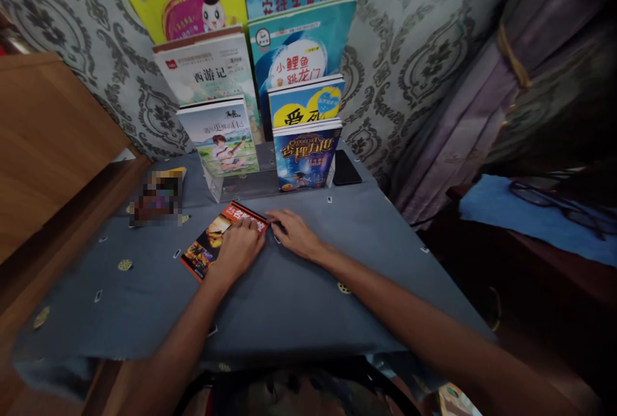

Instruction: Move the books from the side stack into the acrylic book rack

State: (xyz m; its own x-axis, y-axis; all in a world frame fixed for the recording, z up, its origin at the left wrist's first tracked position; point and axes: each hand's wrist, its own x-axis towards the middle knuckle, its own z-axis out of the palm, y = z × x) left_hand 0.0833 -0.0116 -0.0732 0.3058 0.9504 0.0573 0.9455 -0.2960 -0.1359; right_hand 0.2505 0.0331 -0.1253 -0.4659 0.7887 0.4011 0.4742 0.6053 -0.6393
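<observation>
An orange and red book (211, 242) lies flat on the grey-blue cloth of the table (299, 300). My left hand (240, 249) rests on the book's right half, fingers curled over its cover. My right hand (295, 233) lies beside it on the cloth, fingers stretched toward the book's right edge and touching it. Behind the book stands a clear tiered rack (226, 186) with several picture books (260, 75) leaning upright in two columns.
A black phone (346, 168) lies right of the rack. A blurred small object (158, 198) sits at the left rear. A wooden cabinet (43, 139) stands at left, patterned wallpaper behind, a curtain (486, 94) and a blue-covered surface (535, 217) at right.
</observation>
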